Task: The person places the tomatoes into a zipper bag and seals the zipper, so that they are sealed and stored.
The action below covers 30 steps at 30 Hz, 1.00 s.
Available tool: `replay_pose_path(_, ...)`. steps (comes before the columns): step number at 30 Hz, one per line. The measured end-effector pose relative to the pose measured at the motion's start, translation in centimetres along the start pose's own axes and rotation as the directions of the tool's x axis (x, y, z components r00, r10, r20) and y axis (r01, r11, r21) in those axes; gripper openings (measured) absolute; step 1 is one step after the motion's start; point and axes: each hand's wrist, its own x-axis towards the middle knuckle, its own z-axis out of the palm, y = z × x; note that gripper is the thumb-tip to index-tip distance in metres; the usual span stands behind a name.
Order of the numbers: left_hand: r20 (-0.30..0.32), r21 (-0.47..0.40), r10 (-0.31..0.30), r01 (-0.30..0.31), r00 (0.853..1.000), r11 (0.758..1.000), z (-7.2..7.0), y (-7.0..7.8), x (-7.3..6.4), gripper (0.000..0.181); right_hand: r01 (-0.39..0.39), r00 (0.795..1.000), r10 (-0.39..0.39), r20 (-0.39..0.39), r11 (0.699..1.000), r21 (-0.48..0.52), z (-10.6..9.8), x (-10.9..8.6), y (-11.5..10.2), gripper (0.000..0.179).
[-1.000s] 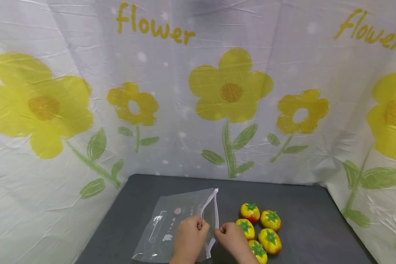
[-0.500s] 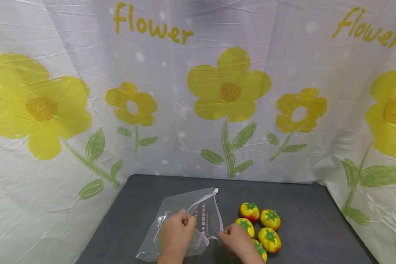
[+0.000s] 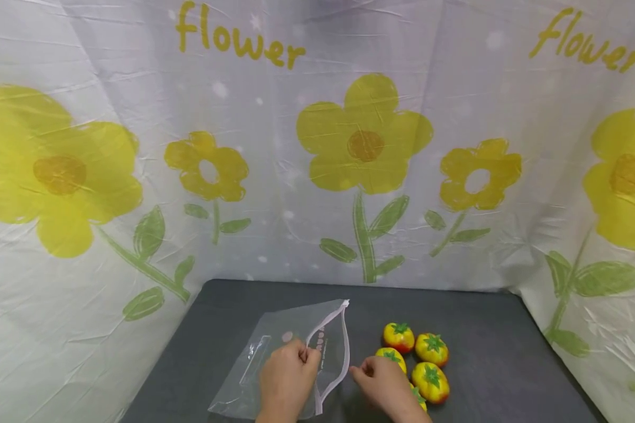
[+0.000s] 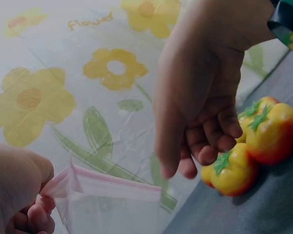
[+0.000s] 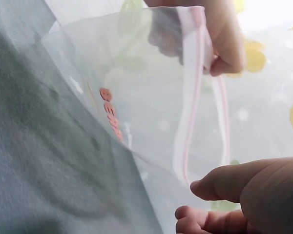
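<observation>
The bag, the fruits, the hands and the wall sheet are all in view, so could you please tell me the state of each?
Bag: mouth parted open
Fruits: grouped on the table, outside the bag
Left hand: pinching the bag's rim
Right hand: gripping nothing
Wall sheet: hung up, creased

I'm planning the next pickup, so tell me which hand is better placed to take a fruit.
Most likely the right hand: it holds nothing and is beside the yellow-red fruits. The left hand pinches the clear zipper bag at its opening, farther from them.
</observation>
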Motion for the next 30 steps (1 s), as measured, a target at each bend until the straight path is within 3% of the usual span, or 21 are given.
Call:
replay_pose_path(4,-0.017,-0.003,0.003,-0.003,1.000,1.000,0.2,0.0,0.1,0.032,-0.005,0.998,0.002,-0.069,0.999,-0.039,-1.1,-0.3,0.6,0.024)
replay_pose_path(11,-0.013,-0.003,0.015,-0.015,1.000,1.000,0.5,-0.1,0.3,0.033,-0.095,0.981,0.091,-0.173,0.995,-0.011,-3.6,-0.9,2.6,0.015)
replay_pose_path(14,-0.018,-0.014,0.022,-0.022,1.000,1.000,0.6,-0.1,0.3,0.032,-0.149,0.970,0.148,-0.194,0.989,0.008,-4.8,-1.0,4.0,0.021)
replay_pose_path(21,-0.017,-0.041,0.006,-0.007,1.000,0.999,0.6,-0.1,0.1,0.030,-0.281,0.946,0.266,-0.187,0.958,-0.058,-7.1,-0.9,8.5,0.056)
replay_pose_path(25,-0.007,-0.059,0.006,-0.007,1.000,0.998,0.7,-0.1,0.1,0.029,-0.374,0.922,0.361,-0.141,0.924,-0.083,-7.8,-0.8,10.7,0.073)
replay_pose_path(30,0.001,-0.068,-0.001,0.002,1.000,0.998,0.9,-0.3,0.0,0.029,-0.421,0.907,0.417,-0.053,0.900,-0.117,-7.9,-0.8,12.1,0.083)
